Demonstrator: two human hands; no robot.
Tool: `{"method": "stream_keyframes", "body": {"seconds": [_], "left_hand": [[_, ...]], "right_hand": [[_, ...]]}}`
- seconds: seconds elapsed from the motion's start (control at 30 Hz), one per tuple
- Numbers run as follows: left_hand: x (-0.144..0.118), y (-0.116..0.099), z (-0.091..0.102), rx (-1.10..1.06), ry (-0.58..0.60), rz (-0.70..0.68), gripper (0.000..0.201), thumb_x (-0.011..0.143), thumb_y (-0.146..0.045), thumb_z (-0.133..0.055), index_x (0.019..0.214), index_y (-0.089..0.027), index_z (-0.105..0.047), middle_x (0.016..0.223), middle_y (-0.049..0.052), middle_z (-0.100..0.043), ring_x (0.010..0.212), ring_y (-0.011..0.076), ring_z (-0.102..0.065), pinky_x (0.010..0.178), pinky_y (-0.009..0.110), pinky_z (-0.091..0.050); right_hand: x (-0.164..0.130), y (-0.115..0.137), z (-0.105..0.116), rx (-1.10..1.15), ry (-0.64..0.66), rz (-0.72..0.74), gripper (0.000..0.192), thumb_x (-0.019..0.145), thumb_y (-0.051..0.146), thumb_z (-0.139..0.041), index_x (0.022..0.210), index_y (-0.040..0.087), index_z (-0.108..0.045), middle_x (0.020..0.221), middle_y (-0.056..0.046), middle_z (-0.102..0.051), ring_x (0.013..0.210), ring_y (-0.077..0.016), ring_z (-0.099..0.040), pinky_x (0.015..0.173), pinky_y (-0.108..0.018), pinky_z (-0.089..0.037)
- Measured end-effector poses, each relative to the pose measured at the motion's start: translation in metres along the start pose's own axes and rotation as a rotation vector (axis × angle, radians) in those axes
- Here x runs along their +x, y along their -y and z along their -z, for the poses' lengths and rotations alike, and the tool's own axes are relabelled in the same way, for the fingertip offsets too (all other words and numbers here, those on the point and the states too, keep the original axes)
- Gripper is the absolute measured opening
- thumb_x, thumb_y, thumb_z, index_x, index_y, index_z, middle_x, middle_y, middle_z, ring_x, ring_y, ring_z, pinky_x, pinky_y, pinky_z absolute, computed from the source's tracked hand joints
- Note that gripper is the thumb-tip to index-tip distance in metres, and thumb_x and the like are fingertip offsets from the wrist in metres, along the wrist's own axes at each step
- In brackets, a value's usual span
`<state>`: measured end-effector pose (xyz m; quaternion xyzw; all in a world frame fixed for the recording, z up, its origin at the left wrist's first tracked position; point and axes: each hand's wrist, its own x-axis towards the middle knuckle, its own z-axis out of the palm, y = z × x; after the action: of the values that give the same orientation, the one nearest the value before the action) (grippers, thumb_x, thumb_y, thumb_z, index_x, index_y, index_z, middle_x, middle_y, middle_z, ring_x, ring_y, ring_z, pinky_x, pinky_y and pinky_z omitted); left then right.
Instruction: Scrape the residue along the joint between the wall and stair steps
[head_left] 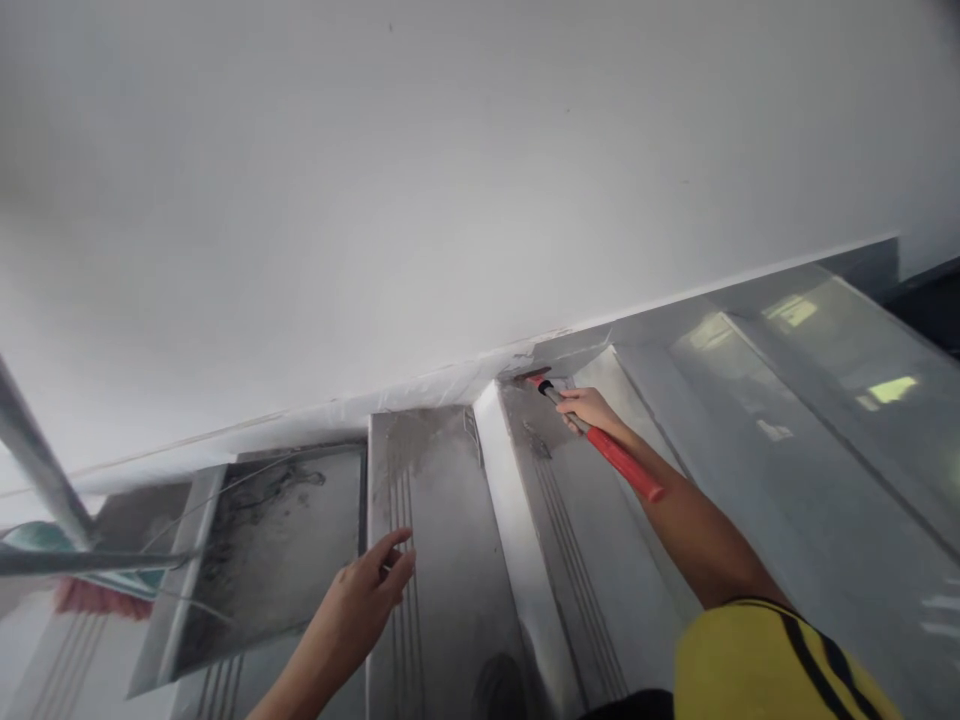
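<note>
- Scraper handle (pixel 621 460): red, with a black collar.
- Sleeve (pixel 772 660), lower right: yellow, black stripes.
- Stair treads (pixel 435 520): grey, grooved lines.
- Wall (pixel 450 180): white.
- Broom bristles (pixel 97 598), lower left: pink.

The stair treads (pixel 442 520) looked like polished grey stone, glossy where clean, dulled by a chalky dust film near the wall (pixel 375 200). Grooved anti-slip lines ran along each tread. The wall itself was smooth, matt white paint. Far right, the upper steps (pixel 825 400) shone, mirror-bright with reflections. The scraper (pixel 600 440) in the right hand (pixel 589 408) showed a glossy red plastic handle and a dark metal neck. On the left, a dustpan (pixel 255 560) looked like dull, smudged sheet metal.
</note>
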<state>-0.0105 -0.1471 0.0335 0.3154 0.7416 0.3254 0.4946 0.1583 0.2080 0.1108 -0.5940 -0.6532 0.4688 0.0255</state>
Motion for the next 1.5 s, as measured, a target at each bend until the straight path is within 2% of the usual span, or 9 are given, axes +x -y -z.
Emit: {"method": "stream_keyframes", "body": {"seconds": [0.17, 0.27, 0.37, 0.6, 0.77, 0.97, 1.17, 1.33, 1.5], "left_hand": [[0.002, -0.001, -0.001, 0.027, 0.025, 0.024, 0.068, 0.075, -0.054, -0.03, 0.121, -0.011, -0.055, 0.069, 0.005, -0.062, 0.063, 0.0176, -0.06, 0.061, 0.026, -0.044], [0.004, -0.003, 0.001, 0.025, 0.008, 0.028, 0.065, 0.076, -0.054, -0.031, 0.119, -0.013, -0.056, 0.068, 0.004, -0.062, 0.063, 0.0177, -0.06, 0.061, 0.026, -0.044], [0.005, -0.003, 0.001, 0.003, 0.025, 0.035, 0.067, 0.076, -0.054, -0.03, 0.122, -0.011, -0.053, 0.07, 0.004, -0.062, 0.064, 0.018, -0.059, 0.064, 0.027, -0.044], [0.007, 0.004, -0.004, -0.002, 0.062, 0.041, 0.069, 0.076, -0.055, -0.028, 0.123, -0.01, -0.051, 0.076, 0.005, -0.062, 0.067, 0.0182, -0.057, 0.071, 0.029, -0.042], [0.008, 0.004, -0.003, -0.013, 0.053, 0.045, 0.068, 0.077, -0.055, -0.028, 0.123, -0.011, -0.05, 0.075, 0.005, -0.061, 0.069, 0.018, -0.058, 0.07, 0.028, -0.043], [0.006, 0.002, -0.004, 0.004, 0.052, 0.036, 0.067, 0.076, -0.055, -0.029, 0.122, -0.011, -0.052, 0.071, 0.004, -0.06, 0.065, 0.0178, -0.058, 0.069, 0.028, -0.043], [0.001, 0.003, -0.002, -0.021, 0.032, 0.025, 0.066, 0.077, -0.055, -0.03, 0.123, -0.011, -0.051, 0.074, 0.004, -0.062, 0.067, 0.0179, -0.059, 0.067, 0.027, -0.043], [-0.001, 0.006, 0.0, 0.002, 0.027, 0.026, 0.065, 0.077, -0.054, -0.03, 0.123, -0.013, -0.051, 0.077, 0.005, -0.063, 0.07, 0.0181, -0.06, 0.068, 0.026, -0.042], [-0.005, 0.009, 0.003, -0.03, 0.037, 0.056, 0.069, 0.077, -0.057, -0.03, 0.125, -0.012, -0.049, 0.079, 0.005, -0.063, 0.07, 0.0187, -0.06, 0.071, 0.028, -0.042]], "right_hand": [[-0.005, -0.013, 0.003, 0.044, -0.038, 0.053, 0.062, 0.076, 0.011, -0.059, 0.136, 0.008, -0.045, 0.045, 0.005, -0.054, 0.032, -0.01, -0.046, 0.031, -0.018, -0.036], [-0.004, -0.022, 0.006, 0.041, -0.014, 0.048, 0.06, 0.076, 0.012, -0.059, 0.135, 0.007, -0.047, 0.046, 0.005, -0.054, 0.032, -0.0094, -0.045, 0.031, -0.019, -0.036], [-0.001, -0.02, 0.007, 0.031, 0.012, 0.027, 0.056, 0.076, 0.011, -0.058, 0.131, 0.004, -0.049, 0.045, 0.004, -0.053, 0.032, -0.0095, -0.044, 0.03, -0.019, -0.036], [-0.009, -0.016, 0.012, 0.043, -0.017, 0.057, 0.069, 0.077, 0.013, -0.062, 0.141, 0.008, -0.039, 0.048, 0.004, -0.055, 0.032, -0.0088, -0.046, 0.031, -0.019, -0.036], [-0.006, -0.021, 0.007, -0.025, 0.028, 0.022, 0.06, 0.077, 0.013, -0.06, 0.135, 0.007, -0.047, 0.047, 0.004, -0.055, 0.032, -0.0088, -0.045, 0.03, -0.018, -0.036], [-0.008, -0.005, -0.003, 0.038, 0.085, 0.071, 0.055, 0.078, 0.014, -0.059, 0.132, 0.009, -0.05, 0.048, 0.004, -0.055, 0.032, -0.0088, -0.046, 0.032, -0.018, -0.035], [-0.007, -0.007, -0.003, 0.055, 0.105, 0.017, 0.04, 0.079, 0.015, -0.057, 0.119, 0.008, -0.057, 0.05, 0.002, -0.054, 0.033, -0.0087, -0.046, 0.032, -0.018, -0.034], [0.006, -0.007, -0.006, 0.075, 0.17, -0.053, 0.042, 0.082, 0.016, -0.054, 0.124, 0.011, -0.053, 0.052, 0.003, -0.054, 0.034, -0.0078, -0.046, 0.033, -0.017, -0.033], [0.014, -0.013, 0.007, 0.13, 0.221, -0.093, 0.045, 0.083, 0.019, -0.052, 0.128, 0.013, -0.049, 0.056, 0.003, -0.054, 0.035, -0.0066, -0.045, 0.034, -0.016, -0.032]]}}
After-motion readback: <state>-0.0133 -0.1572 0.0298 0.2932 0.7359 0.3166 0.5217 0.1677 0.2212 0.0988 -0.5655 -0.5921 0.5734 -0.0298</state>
